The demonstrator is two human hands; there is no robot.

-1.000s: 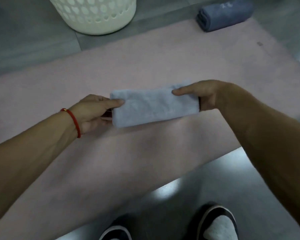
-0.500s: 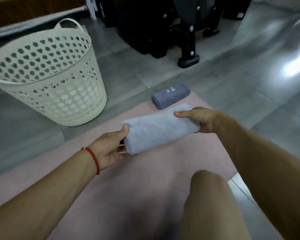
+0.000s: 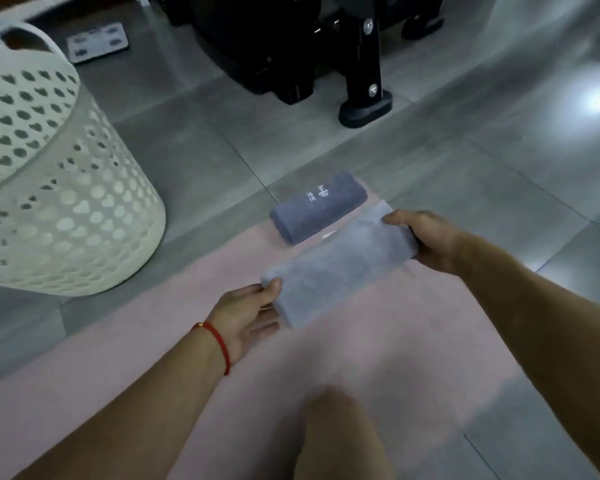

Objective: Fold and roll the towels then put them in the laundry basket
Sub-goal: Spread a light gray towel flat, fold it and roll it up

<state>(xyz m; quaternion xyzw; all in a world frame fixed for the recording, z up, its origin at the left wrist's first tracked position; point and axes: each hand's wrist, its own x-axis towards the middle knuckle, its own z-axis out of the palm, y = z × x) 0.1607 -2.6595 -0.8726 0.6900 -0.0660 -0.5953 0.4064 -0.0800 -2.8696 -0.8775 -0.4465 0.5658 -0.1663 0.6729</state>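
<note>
Carry the rolled pale blue-grey terry towel [image 3: 340,268] to the white perforated plastic laundry basket [image 3: 66,209] with even pressure on both ends, so that the roll does not loosen, and release it only once it is over the basket opening. The left hand [image 3: 246,313] pinches the near-left end between thumb and fingers, and the right hand [image 3: 426,237] grips the far-right end with curled fingers. The towel is above the pink mat [image 3: 378,358], just beside the rolled dark blue towel [image 3: 319,206]; its long axis runs diagonally, near-left to far-right.
</note>
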